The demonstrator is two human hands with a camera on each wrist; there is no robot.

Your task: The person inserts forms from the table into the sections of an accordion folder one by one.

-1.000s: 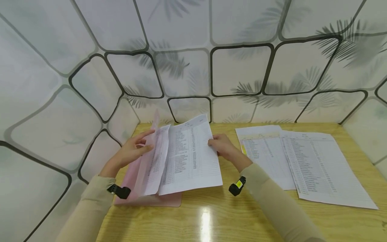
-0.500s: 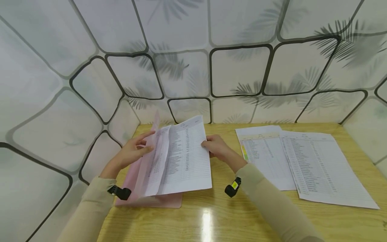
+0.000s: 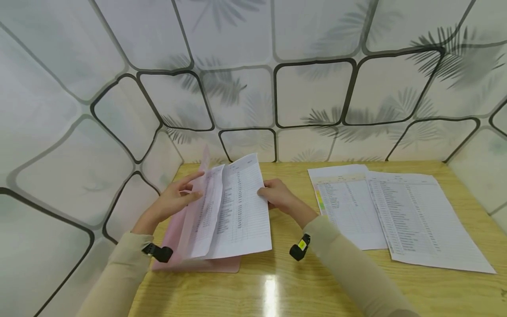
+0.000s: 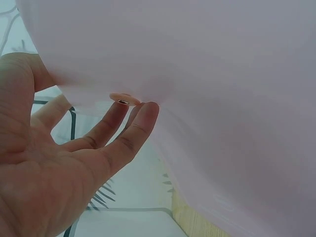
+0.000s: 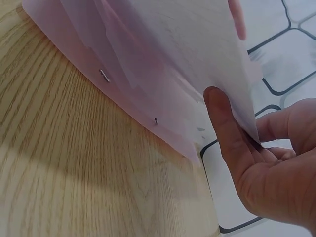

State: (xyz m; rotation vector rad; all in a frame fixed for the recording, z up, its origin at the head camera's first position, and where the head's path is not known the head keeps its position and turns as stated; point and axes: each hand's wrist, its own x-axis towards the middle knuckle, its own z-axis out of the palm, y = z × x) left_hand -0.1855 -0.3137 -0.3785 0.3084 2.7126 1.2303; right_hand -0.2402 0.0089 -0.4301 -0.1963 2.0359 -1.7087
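Note:
A pink translucent plastic folder [image 3: 215, 265] lies spread at the left of the table, its raised cover [image 4: 237, 74] filling much of the left wrist view. My left hand [image 3: 172, 200] pinches that cover near its edge, by a small round snap button [image 4: 124, 100]. Inside lies a printed sheet [image 3: 206, 215], partly under the cover. Beside it, my right hand [image 3: 279, 194] grips the right edge of a larger printed page [image 3: 245, 233] between thumb and fingers. In the right wrist view, the page's plain back [image 5: 212, 44] stands tilted above the pink folder.
Two printed sheets, one with colored marks [image 3: 348, 229] and one overlapping it [image 3: 428, 220], lie on the right side of the wooden table [image 3: 317, 290]. A patterned wall [image 3: 317, 97] rises behind the table, with another at the left.
My right hand has moved left, bringing the gripped page closer to the folder. The left hand and the raised cover have stayed nearly still.

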